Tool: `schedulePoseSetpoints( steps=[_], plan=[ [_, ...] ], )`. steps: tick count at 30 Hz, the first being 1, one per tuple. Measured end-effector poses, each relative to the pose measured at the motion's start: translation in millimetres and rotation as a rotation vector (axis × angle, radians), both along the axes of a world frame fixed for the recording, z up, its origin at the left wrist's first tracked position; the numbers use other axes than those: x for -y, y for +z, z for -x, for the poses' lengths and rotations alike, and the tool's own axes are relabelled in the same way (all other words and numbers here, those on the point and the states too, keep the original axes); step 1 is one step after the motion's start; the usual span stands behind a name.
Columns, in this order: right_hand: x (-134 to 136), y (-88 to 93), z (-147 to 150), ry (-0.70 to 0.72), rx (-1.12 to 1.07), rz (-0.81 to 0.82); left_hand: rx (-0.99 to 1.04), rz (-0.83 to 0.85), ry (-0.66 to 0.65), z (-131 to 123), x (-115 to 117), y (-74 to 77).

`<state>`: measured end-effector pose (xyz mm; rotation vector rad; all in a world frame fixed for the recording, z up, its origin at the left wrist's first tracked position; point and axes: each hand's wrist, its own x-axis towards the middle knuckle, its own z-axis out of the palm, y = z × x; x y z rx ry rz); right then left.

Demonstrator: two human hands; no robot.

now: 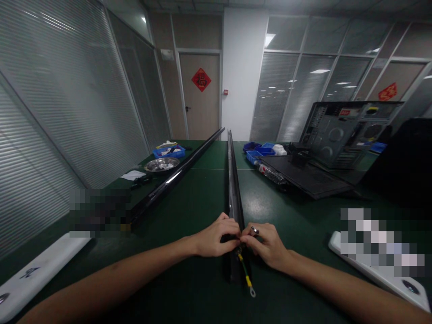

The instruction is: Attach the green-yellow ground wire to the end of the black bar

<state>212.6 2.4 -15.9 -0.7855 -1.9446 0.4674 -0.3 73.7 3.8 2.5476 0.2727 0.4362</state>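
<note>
A long black rail point(232, 180) lies lengthwise on the green table, its near end between my arms. My left hand point(216, 237) is closed in a pinch over this end, thumb and fingers together. From the other side my right hand point(270, 247), with a ring on one finger, pinches at the same spot; the fingertips of both hands meet. Whatever they grip is hidden. Just below the fingertips, a short yellow-green wire point(245, 271) comes out over the rail, ending in a yellow sleeve and a metal ring terminal point(252, 292).
A second black rail point(178, 173) lies to the left, beside a metal bowl point(162, 164) and a blue tray point(168, 152). Blue bins point(259, 149), a plastic bottle point(272, 174), a dark flat panel point(303, 177) and an open computer case point(344, 132) stand right. White long objects point(43, 270) flank both sides.
</note>
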Motion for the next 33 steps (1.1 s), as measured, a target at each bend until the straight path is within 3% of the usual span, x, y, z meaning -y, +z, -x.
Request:
schedulePoseSetpoints(
  steps=[33],
  plan=[
    [-0.5, -1.8, -0.9, 0.040, -0.008, 0.023, 0.004, 0.010, -0.006, 0.5, -0.2, -1.3]
  ],
)
